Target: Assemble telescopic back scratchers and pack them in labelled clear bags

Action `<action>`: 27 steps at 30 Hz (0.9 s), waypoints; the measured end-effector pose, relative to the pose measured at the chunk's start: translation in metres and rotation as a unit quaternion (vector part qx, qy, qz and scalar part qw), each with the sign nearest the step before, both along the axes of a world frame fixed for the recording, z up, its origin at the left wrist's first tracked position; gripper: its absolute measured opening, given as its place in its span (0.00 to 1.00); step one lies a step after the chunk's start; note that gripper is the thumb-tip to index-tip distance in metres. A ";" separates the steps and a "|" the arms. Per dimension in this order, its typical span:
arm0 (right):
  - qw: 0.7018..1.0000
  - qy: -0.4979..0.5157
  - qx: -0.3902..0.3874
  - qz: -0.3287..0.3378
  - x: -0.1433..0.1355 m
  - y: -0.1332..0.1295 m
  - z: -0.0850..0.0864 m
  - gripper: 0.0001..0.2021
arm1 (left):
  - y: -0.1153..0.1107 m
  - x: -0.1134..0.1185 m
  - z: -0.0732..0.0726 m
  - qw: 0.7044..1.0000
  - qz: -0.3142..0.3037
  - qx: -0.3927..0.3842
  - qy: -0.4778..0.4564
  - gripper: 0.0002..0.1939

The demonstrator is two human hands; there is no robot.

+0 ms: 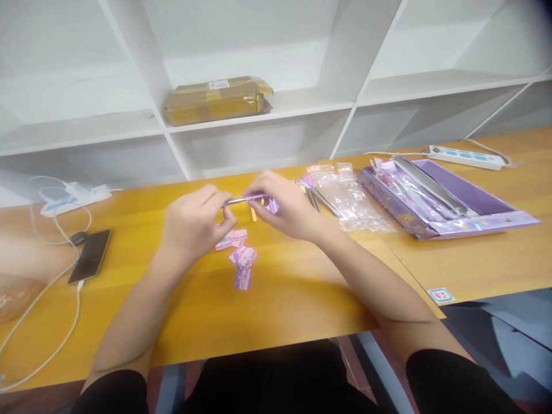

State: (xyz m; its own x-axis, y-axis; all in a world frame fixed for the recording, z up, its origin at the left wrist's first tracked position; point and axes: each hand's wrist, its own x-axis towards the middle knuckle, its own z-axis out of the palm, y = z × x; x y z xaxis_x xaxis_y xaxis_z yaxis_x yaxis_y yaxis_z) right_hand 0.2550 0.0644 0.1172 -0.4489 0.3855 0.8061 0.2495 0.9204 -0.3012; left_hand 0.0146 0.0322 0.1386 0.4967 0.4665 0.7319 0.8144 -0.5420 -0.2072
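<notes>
a thin metal stick (236, 201) with a purple end is held level above the middle of the wooden table (302, 299), pinched at its silvery end by the curled fingers of the left hand (196, 221) and at its purple end by the closed fingertips of the right hand (287, 207). a small pink card (272, 205) is tucked under the right fingers. just near of the hands, small pink and purple cards (241, 256) are scattered flat on the smooth orange-brown surface. to the right, clear crinkled plastic bags (349, 195) are spread out, with more metal sticks (321, 200) lying by them. further right, an open purple box (448, 201), flat and rectangular, is seen with glossy plastic packets and a long grey strip inside. on the far white shelf (302, 103) a brown taped parcel (218, 99) is laid. at the left, a dark phone (90, 255) is lying on its white cable beside a white charger (81, 192); a white power strip (463, 156) is set at the far right.
</notes>
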 end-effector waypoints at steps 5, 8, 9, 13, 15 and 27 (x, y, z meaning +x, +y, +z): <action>1.000 -0.017 -0.007 0.008 -0.005 0.000 -0.006 0.04 | 0.000 0.004 -0.003 1.000 -0.003 -0.006 0.012 0.11; 0.999 -0.026 -0.022 0.013 -0.006 -0.002 -0.007 0.04 | 0.000 0.006 -0.005 1.000 0.001 -0.010 0.013 0.11; 0.999 -0.029 -0.029 0.012 -0.006 -0.002 -0.007 0.05 | 0.000 0.006 -0.005 1.000 0.001 -0.010 0.013 0.11; 0.998 -0.038 -0.043 0.002 -0.007 -0.005 -0.006 0.04 | 0.000 0.007 -0.006 1.000 0.000 -0.016 0.010 0.10; 0.998 -0.043 -0.042 -0.005 -0.006 -0.005 -0.006 0.04 | 0.000 0.007 -0.005 1.000 0.005 -0.026 0.008 0.09; 0.994 -0.087 -0.013 -0.062 -0.005 -0.004 -0.007 0.12 | -0.001 0.010 -0.006 0.999 0.016 -0.031 0.000 0.08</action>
State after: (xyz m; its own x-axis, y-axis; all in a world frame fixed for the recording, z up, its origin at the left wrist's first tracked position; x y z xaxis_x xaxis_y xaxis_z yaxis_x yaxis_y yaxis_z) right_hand 0.2502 0.0608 0.1098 -0.5284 0.4659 0.7097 0.4111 0.8718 -0.2663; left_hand 0.0243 0.0316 0.1327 0.4812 0.5264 0.7009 0.8311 -0.5282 -0.1740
